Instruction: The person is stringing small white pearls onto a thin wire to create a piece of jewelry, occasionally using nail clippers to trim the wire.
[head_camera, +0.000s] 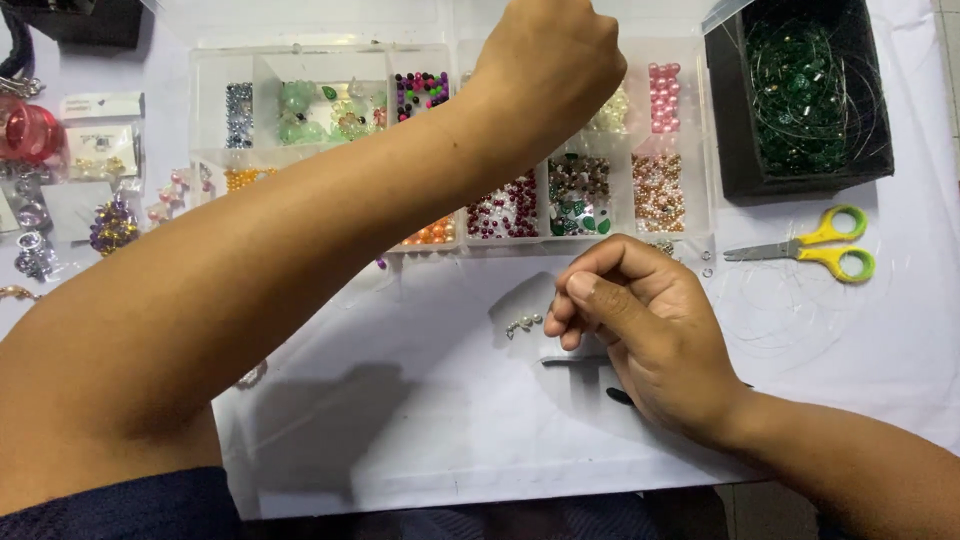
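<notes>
White cloth is spread over the worktop (450, 420), smooth and faintly creased. Nearest, the right hand (640, 340) is curled, its fingertips pinched on a short strand of small pearly beads (523, 323) held just above the cloth. Right of it, yellow-handled scissors (815, 245) are laid flat among loops of clear thread. Farther off, a clear plastic bead organiser (640, 215) is set, its square compartments filled with round glossy beads. The left hand (545, 60) is raised over it, closed in a fist; what it grips cannot be told. A black box (725, 110) of green beads is placed far right.
</notes>
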